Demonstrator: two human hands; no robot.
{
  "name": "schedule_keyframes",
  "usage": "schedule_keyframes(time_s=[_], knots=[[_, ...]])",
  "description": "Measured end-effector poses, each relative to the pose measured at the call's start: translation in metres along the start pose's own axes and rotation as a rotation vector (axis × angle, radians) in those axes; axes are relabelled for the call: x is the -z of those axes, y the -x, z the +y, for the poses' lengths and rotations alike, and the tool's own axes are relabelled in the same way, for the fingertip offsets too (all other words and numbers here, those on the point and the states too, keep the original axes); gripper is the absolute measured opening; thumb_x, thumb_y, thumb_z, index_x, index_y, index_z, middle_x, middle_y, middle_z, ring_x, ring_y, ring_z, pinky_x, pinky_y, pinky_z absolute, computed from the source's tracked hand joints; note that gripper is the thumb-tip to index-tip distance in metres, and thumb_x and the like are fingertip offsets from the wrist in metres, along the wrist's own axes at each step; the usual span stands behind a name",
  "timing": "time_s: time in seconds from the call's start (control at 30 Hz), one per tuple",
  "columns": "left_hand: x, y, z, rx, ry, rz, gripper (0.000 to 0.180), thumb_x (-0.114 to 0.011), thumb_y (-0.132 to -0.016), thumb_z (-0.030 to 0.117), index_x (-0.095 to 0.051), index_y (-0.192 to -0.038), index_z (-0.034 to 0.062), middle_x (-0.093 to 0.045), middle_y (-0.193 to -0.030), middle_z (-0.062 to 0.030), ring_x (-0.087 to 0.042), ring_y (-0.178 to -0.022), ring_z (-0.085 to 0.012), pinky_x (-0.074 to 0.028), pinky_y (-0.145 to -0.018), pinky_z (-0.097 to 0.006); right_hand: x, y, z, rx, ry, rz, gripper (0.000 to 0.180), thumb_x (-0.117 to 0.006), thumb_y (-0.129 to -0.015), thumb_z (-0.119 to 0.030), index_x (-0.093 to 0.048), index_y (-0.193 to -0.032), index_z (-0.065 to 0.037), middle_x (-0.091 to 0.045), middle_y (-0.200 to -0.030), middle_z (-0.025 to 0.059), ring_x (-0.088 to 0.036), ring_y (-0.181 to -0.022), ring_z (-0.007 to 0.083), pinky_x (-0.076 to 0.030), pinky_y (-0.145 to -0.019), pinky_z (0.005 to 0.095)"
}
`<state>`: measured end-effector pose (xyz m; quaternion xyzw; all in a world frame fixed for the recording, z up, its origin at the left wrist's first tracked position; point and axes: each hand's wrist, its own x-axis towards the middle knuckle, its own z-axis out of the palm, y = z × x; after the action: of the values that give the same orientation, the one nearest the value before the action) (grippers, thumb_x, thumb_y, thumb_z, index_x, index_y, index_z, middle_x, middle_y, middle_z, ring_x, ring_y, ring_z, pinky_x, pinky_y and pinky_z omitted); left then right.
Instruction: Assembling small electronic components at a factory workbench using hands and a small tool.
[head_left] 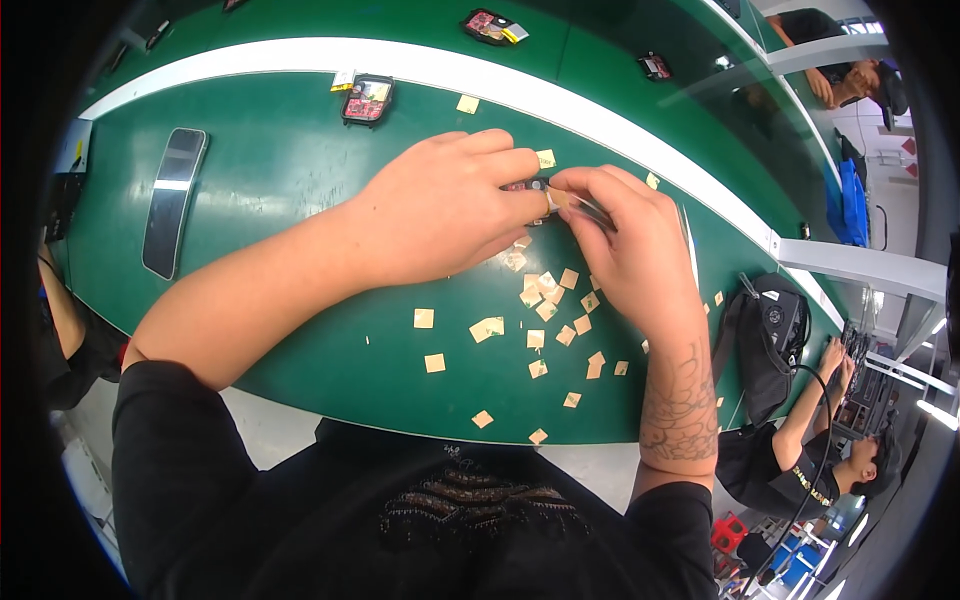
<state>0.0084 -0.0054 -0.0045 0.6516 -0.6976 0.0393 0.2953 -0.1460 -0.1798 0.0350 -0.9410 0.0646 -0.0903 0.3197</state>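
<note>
My left hand [455, 200] is closed round a small black-framed device [540, 186], mostly hidden behind the fingers. A bit of red circuit board shows at its edge. Pressed close from the other side, my right hand [628, 232] pinches a thin, shiny strip-like tool [594, 209], perhaps tweezers, between thumb and fingers. Its tip meets the device near a small pale piece, too small to make out. Below both hands, many small beige paper squares [536, 339] lie scattered over the green tabletop [300, 250]. A pale yellow square [546, 158] lies just beyond the device.
A phone [174, 203] lies at the left. Beyond my hands, another open device [368, 100] sits by a white strip [300, 54]; two more [492, 27] [655, 67] lie past it. A black bag [770, 340] stands at the right, near a co-worker [790, 470].
</note>
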Motion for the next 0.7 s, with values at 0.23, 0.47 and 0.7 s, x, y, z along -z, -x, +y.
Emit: schedule_keyframes(time_s=[0.23, 0.47, 0.7], knots=[[-0.003, 0.0, -0.004, 0.008, 0.071, 0.021, 0.028, -0.087, -0.078, 0.011, -0.069, -0.099, 0.0056, -0.067, -0.108, -0.0062, -0.064, -0.1, -0.0284, -0.057, -0.084, -0.041, -0.006, -0.001, -0.003, 0.013, 0.056, -0.007, 0.022, -0.075, -0.091, -0.001, -0.071, -0.112, -0.004, -0.072, -0.098, 0.0146, -0.073, -0.089, 0.038, -0.06, -0.077, 0.0447], [0.0, -0.001, -0.006, 0.07, 0.148, -0.019, 0.037, -0.088, -0.079, 0.012, -0.066, -0.109, 0.0064, -0.067, -0.106, -0.0078, -0.064, -0.1, -0.0313, -0.056, -0.086, -0.042, -0.01, 0.0, 0.003, 0.005, -0.057, 0.043, 0.022, -0.077, -0.09, -0.001, -0.073, -0.112, -0.002, -0.073, -0.097, 0.0156, -0.073, -0.087, 0.0379, -0.059, -0.077, 0.0435], [0.003, -0.002, -0.006, 0.115, 0.197, -0.026, 0.04, -0.088, -0.08, 0.011, -0.066, -0.113, 0.0074, -0.067, -0.103, -0.0082, -0.064, -0.101, -0.0316, -0.056, -0.087, -0.043, -0.006, 0.001, 0.009, -0.083, -0.094, 0.01, 0.023, -0.08, -0.09, -0.001, -0.073, -0.112, -0.002, -0.073, -0.094, 0.0107, -0.07, -0.075, 0.0261, -0.054, -0.067, 0.0358]])
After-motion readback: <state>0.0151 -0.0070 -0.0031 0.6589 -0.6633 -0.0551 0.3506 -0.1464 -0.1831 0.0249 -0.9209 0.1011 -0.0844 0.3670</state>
